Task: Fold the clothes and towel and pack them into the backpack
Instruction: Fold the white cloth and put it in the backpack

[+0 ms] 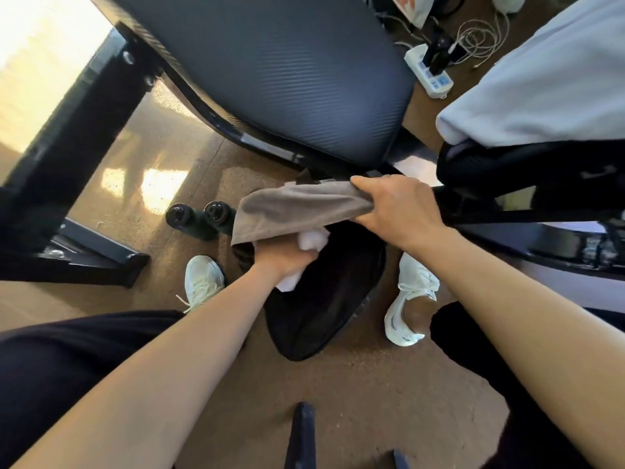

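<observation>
A black backpack [324, 299] lies on the floor between my feet, below a black chair seat. Over its upper end I hold a folded grey-brown towel [297, 211]. My right hand [395, 208] grips the towel's right end, fingers curled over the fabric. My left hand [284, 258] is under the towel's lower edge and clutches a bunched white cloth [313, 240], part of which shows below my wrist. A pale blue garment [541, 82] lies at the upper right on a dark surface.
A large black mesh chair seat [287, 69] fills the upper middle. Two dark green bottles [203, 218] stand on the floor left of the towel. A power strip [429, 72] with cables lies at the upper right. My white sneakers [411, 299] flank the backpack.
</observation>
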`<state>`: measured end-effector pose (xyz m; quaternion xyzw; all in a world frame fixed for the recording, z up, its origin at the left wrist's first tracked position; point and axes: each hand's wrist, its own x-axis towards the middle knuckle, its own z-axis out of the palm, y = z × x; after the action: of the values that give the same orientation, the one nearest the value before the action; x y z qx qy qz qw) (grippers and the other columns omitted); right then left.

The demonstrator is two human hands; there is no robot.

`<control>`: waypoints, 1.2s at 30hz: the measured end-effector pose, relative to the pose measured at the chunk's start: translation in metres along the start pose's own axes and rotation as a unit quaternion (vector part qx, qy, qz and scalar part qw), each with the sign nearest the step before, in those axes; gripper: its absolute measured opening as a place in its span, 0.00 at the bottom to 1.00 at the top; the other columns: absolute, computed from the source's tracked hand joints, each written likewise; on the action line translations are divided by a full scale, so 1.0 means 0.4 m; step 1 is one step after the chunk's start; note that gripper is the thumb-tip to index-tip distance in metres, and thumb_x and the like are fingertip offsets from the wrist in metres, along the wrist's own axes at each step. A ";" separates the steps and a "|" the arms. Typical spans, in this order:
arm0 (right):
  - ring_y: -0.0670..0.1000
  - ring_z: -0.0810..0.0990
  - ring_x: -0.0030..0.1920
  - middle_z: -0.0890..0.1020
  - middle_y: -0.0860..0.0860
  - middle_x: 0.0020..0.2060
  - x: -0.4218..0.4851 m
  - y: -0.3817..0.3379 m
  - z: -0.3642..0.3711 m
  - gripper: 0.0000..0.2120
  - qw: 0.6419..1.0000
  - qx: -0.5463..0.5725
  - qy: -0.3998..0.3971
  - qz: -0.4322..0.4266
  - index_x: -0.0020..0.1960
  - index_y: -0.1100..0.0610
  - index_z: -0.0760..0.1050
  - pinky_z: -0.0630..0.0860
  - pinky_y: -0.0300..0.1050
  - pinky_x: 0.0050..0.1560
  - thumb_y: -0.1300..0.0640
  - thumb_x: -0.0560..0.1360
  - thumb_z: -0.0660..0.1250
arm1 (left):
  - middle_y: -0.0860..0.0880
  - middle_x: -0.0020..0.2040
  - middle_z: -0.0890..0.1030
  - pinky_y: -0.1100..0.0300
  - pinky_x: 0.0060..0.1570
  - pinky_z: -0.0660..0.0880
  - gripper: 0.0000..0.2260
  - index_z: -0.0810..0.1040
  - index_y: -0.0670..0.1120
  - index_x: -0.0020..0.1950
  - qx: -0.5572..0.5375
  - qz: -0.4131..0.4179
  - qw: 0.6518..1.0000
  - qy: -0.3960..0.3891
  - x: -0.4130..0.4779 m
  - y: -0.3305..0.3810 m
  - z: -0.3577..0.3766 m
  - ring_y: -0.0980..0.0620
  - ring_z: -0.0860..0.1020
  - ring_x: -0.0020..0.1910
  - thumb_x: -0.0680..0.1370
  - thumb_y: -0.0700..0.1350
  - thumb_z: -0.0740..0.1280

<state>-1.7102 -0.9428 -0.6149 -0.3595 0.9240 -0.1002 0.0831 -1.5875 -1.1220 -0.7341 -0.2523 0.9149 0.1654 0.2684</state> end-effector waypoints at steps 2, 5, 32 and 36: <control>0.60 0.82 0.54 0.85 0.53 0.50 0.017 -0.032 -0.001 0.21 0.999 -0.047 -0.005 0.023 0.60 0.46 0.80 0.69 0.49 0.43 0.34 0.75 0.65 | 0.45 0.69 0.76 0.41 0.68 0.63 0.34 0.69 0.52 0.72 0.054 0.008 0.998 0.008 -0.014 0.020 -0.005 0.40 0.72 0.69 0.71 0.69 0.62; 0.61 0.82 0.51 0.83 0.52 0.42 0.057 -0.069 -0.013 0.23 0.998 0.009 -0.019 0.059 0.47 0.50 0.83 0.67 0.47 0.41 0.32 0.75 0.61 | 0.45 0.63 0.79 0.41 0.65 0.62 0.33 0.69 0.50 0.70 0.065 0.012 0.998 0.017 -0.027 0.031 0.005 0.39 0.75 0.65 0.71 0.67 0.65; 0.44 0.61 0.24 0.61 0.44 0.21 0.113 -0.044 -0.055 0.27 0.935 0.355 0.014 -0.019 0.25 0.54 0.61 0.58 0.44 0.30 0.53 0.75 0.73 | 0.41 0.79 0.58 0.40 0.76 0.56 0.31 0.51 0.49 0.82 0.182 0.103 0.978 -0.006 0.125 0.068 0.134 0.36 0.57 0.78 0.81 0.47 0.61; 0.44 0.61 0.28 0.63 0.50 0.26 0.132 -0.013 -0.065 0.25 0.932 0.363 0.021 0.008 0.29 0.65 0.65 0.60 0.47 0.31 0.52 0.76 0.71 | 0.41 0.77 0.60 0.42 0.75 0.59 0.29 0.52 0.45 0.81 0.170 0.113 0.977 0.064 0.124 0.094 0.128 0.38 0.59 0.76 0.81 0.43 0.59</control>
<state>-1.7509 -0.9793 -0.5929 -0.2955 0.8290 -0.4356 0.1888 -1.6236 -1.0873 -0.7972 -0.1082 0.9676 0.0202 0.2273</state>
